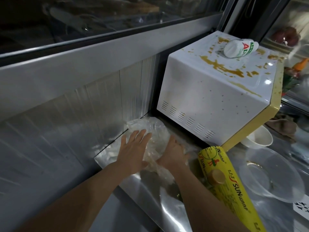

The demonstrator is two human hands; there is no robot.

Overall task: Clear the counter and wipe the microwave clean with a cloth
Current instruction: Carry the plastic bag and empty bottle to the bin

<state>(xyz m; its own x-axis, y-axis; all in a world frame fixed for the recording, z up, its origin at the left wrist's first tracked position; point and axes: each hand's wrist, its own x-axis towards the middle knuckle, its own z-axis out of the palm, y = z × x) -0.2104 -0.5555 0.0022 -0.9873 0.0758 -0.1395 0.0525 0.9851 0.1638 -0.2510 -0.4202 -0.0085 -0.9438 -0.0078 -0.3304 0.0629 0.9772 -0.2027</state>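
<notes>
Clearing step: the left hand [133, 151] lies flat and spread on a crumpled plastic bag [150, 136] beside the stained microwave [209, 97]. The right hand [173, 153] pinches the bag's edge. Lifting it off the bench [117, 215] likely comes next.

The tabletop [155, 213] is shiny sheet metal with a metal wall behind it. On it stands a white microwave [209, 101] with a yellow front, its top smeared with brown-yellow spills. Just left of the microwave, against the wall, lies a crumpled clear plastic bag [150, 131]. A yellow roll of cling wrap [224, 181] lies in front of the microwave. To its right sit a clear plastic container [270, 174], a white bowl [260, 138] at the microwave's front corner, and a brown cloth [284, 126] beyond.
</notes>
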